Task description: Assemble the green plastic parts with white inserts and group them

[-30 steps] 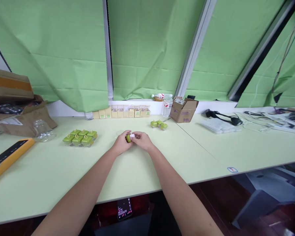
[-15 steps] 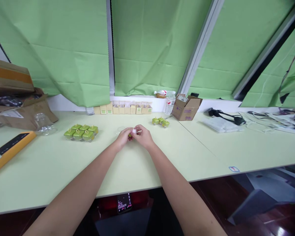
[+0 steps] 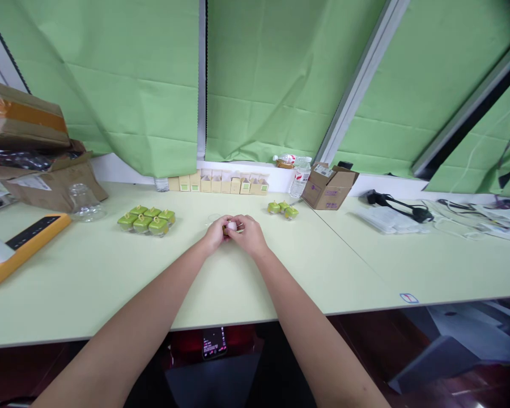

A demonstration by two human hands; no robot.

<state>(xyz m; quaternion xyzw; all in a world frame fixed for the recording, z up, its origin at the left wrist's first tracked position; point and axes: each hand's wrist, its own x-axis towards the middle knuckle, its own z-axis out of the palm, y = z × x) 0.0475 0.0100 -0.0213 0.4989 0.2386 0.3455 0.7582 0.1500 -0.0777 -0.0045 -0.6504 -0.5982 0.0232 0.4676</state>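
My left hand (image 3: 215,234) and my right hand (image 3: 251,234) meet above the pale table (image 3: 233,283). Both sets of fingers close around a small pale pinkish round piece (image 3: 231,226), with a dark bit showing on its left side; its exact kind is unclear. Just behind my left hand lies a faint clear round piece (image 3: 213,217). Off to the left stands a block of several small green-lidded containers (image 3: 147,220) with ring-shaped knobs. Three similar green-lidded containers (image 3: 283,209) stand to the right of my hands.
Small cream boxes (image 3: 225,183) line the wall. Bottles (image 3: 300,178) and an open cardboard box (image 3: 330,188) stand at the back right, near plastic bags (image 3: 389,220) and cables. At left are a clear jar (image 3: 85,203), an orange-edged power strip (image 3: 25,249) and cartons (image 3: 53,184).
The view has shifted slightly. Both hands stay together, and the pale round piece has turned so that more of it shows; the reddish and green bits below it are now hidden.
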